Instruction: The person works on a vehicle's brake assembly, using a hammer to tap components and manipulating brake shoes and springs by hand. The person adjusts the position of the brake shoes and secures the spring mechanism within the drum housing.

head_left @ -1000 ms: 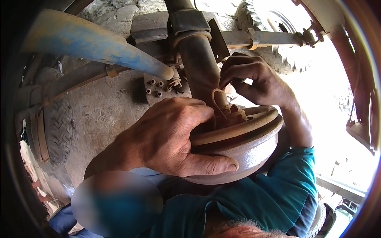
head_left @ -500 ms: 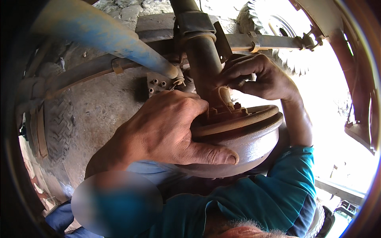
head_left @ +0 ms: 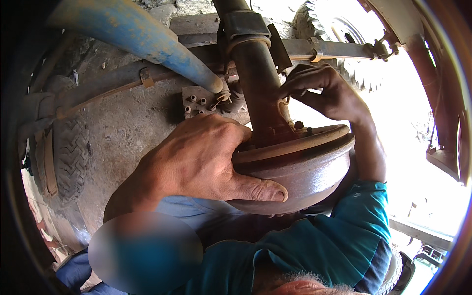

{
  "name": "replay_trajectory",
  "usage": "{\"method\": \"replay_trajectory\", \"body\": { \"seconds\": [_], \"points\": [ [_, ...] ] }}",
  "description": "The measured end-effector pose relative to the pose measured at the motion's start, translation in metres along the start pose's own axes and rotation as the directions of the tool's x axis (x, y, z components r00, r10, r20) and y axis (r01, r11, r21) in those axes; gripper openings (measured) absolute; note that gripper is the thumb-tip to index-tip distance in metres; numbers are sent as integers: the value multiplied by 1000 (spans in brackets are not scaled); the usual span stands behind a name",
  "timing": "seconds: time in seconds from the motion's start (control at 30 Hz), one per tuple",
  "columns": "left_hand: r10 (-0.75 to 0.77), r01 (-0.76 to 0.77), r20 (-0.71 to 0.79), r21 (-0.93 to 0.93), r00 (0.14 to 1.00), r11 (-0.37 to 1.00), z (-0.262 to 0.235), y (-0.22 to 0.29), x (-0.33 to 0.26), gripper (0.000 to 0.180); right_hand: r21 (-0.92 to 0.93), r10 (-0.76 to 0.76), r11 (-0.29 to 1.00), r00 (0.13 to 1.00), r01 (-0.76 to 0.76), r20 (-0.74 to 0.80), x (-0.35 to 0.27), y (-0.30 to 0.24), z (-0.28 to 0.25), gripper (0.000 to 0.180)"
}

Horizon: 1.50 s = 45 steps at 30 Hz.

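Observation:
A rusty brown brake drum [head_left: 305, 172] sits at the lower end of a thick axle tube [head_left: 255, 73]. My left hand [head_left: 196, 160] is wrapped over the drum's left edge. Its thumb lies along the outer wall, while the fingertips are hidden behind the rim by the tube. On the tube's right side, my right hand [head_left: 324, 93] has its fingers curled and drawn together against the metal. A thin curved pipe [head_left: 282, 107] runs just below those fingertips; whether they pinch it or another small piece cannot be made out. Bolts [head_left: 299, 126] show at the tube's base.
A blue, worn pole [head_left: 162, 49] slants in from the upper left, ending near a metal block with studs [head_left: 196, 102]. A long leaf spring [head_left: 108, 91] crosses behind the tube. Treaded tyres [head_left: 73, 160] stand left and at the upper right; a red-brown frame [head_left: 442, 98] rises at right.
My right fingers have shifted slightly up along the tube, uncovering more of the curved pipe. My left hand keeps its hold on the drum, its thumb a little further left and higher.

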<state>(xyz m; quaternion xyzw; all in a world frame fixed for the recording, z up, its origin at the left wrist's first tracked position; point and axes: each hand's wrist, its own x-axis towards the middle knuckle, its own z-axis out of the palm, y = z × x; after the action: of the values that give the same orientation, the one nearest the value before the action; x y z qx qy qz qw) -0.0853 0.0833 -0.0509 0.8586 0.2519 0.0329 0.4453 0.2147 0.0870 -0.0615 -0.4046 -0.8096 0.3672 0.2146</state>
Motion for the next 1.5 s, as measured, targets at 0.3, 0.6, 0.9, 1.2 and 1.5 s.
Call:
{"method": "replay_trajectory", "body": {
  "seconds": [0.3, 0.6, 0.9, 1.2, 1.5],
  "points": [
    [58, -55, 30, -94, 998, 994, 1, -6, 3, 91, 124, -167, 980, 983, 157, 71, 8, -17, -6, 37],
    [-23, 29, 91, -71, 996, 997, -2, -5, 3, 82, 295, -284, 932, 929, 210, 236, 19, -22, -9, 24],
    [-10, 17, 51, -134, 999, 991, 2, -6, 1, 84, 383, -356, 894, 889, 234, 289, 34, -23, -4, 32],
    [-38, 49, 103, -111, 994, 993, 0, -7, -1, 82, 254, -361, 922, 886, 292, 289, 40, -34, 1, 28],
    [-18, 26, 68, -128, 998, 991, -1, -5, 1, 83, 149, -382, 921, 910, 360, 163, 36, -32, 8, 27]
  ]
}}
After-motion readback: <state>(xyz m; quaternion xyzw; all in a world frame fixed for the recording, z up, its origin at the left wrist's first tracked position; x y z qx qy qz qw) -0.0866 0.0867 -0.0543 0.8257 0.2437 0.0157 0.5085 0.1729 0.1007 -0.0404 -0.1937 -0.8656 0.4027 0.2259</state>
